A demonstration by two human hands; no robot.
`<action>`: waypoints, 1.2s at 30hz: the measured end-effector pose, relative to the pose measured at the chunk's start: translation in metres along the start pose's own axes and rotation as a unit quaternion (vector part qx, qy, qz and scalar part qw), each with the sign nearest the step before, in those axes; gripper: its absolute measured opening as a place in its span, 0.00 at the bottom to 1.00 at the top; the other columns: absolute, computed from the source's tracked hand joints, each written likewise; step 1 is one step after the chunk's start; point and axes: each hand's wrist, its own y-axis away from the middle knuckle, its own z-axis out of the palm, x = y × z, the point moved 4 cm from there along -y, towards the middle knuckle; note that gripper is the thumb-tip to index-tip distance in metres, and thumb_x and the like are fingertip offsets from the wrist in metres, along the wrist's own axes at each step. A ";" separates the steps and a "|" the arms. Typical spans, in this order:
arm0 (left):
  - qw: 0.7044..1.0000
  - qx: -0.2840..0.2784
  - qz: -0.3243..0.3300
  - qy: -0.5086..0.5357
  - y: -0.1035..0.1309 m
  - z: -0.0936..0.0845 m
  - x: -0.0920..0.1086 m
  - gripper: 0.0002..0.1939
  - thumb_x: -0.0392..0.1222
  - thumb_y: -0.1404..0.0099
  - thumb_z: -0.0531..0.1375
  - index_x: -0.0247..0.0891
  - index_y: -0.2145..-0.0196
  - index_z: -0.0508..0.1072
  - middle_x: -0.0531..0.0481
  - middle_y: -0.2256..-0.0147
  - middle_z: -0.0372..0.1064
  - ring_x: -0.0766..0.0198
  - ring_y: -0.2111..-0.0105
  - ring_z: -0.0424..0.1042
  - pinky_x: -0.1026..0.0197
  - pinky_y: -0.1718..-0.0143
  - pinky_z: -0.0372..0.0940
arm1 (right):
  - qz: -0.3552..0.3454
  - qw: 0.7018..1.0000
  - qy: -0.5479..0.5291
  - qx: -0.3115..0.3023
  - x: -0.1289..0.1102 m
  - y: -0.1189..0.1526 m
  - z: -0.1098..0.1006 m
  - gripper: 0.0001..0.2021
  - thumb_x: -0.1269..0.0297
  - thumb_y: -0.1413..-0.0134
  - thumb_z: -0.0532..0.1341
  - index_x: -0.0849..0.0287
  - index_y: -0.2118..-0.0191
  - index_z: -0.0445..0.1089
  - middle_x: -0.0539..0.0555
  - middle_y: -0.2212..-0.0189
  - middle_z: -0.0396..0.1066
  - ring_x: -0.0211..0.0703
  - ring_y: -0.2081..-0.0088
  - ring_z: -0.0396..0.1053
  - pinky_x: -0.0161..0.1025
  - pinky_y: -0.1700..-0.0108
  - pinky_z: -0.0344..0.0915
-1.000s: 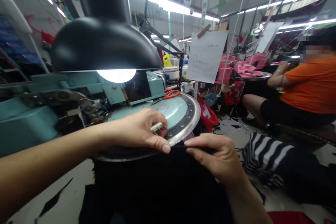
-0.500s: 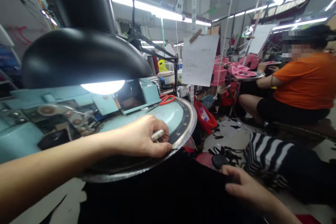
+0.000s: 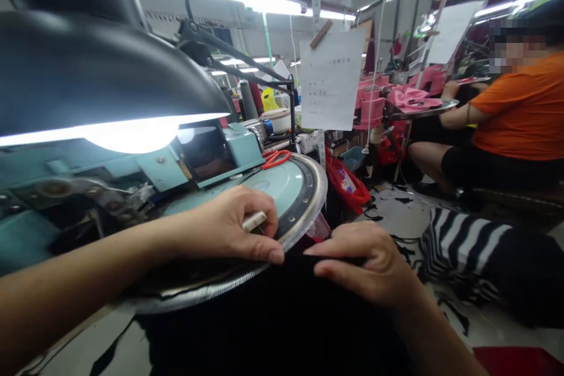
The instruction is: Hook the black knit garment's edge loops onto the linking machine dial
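A round linking machine dial [image 3: 282,188], pale green with a toothed metal rim, lies in front of me. My left hand [image 3: 238,226] rests over its near edge, closed around a small tool with a white handle [image 3: 254,221]; the tool's tip is hidden. Thumb and fingers of that hand also meet at the toothed rim, beside the black fabric [image 3: 273,317] that hangs from the dial. To the right, just off the rim, my right hand [image 3: 365,258] pinches the upper edge of this fabric between thumb and forefinger.
Orange-handled scissors [image 3: 275,158] lie on the dial. A black lamp [image 3: 110,76] hangs low over the machine at left. A red bag [image 3: 350,188] hangs beyond the rim. Striped fabric [image 3: 467,247] is at right, and a co-worker in an orange shirt [image 3: 520,111] sits behind it.
My right hand has moved left and up from the lower right to the dial's rim, bringing the fabric edge close to my left hand. The view has shifted slightly.
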 end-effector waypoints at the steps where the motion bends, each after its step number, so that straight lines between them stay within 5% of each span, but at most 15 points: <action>1: 1.000 -0.008 0.001 0.008 0.000 0.000 0.000 0.15 0.50 0.45 0.69 0.37 0.77 0.74 0.54 0.75 0.67 0.66 0.73 0.65 0.67 0.70 0.57 | -0.007 0.999 -0.026 0.026 0.001 0.000 0.000 0.06 0.63 0.43 0.67 0.57 0.62 0.81 0.51 0.75 0.78 0.37 0.76 0.72 0.32 0.71 0.69; 6: 0.999 -0.037 -0.020 0.011 -0.004 0.000 0.002 0.11 0.46 0.41 0.64 0.36 0.76 0.73 0.53 0.75 0.68 0.66 0.74 0.66 0.66 0.68 0.60 | 0.030 0.989 -0.026 0.140 0.013 -0.004 -0.008 0.05 0.72 0.49 0.68 0.57 0.65 0.81 0.50 0.72 0.79 0.38 0.72 0.75 0.32 0.67 0.72; 19: 0.991 0.028 -0.128 -0.030 -0.023 0.006 0.003 0.14 0.49 0.44 0.59 0.37 0.79 0.69 0.55 0.80 0.60 0.68 0.78 0.58 0.66 0.76 0.54 | 0.043 0.986 -0.020 0.162 0.032 -0.015 -0.016 0.02 0.71 0.50 0.67 0.59 0.68 0.76 0.48 0.73 0.74 0.36 0.71 0.71 0.31 0.66 0.68; 23: 0.991 0.044 -0.121 -0.020 -0.034 0.009 0.003 0.13 0.50 0.45 0.58 0.36 0.78 0.68 0.55 0.80 0.60 0.68 0.77 0.58 0.67 0.76 0.53 | 0.015 0.992 -0.033 0.121 0.041 -0.021 -0.021 0.02 0.71 0.51 0.67 0.60 0.68 0.76 0.49 0.72 0.74 0.36 0.70 0.70 0.32 0.65 0.67; 36: 0.977 0.078 -0.193 -0.053 -0.058 0.013 0.005 0.17 0.53 0.45 0.56 0.37 0.79 0.65 0.57 0.82 0.55 0.69 0.79 0.54 0.66 0.78 0.50 | 0.042 0.988 -0.077 0.126 0.073 -0.035 -0.035 0.03 0.69 0.49 0.68 0.62 0.67 0.75 0.49 0.71 0.75 0.36 0.69 0.71 0.30 0.63 0.66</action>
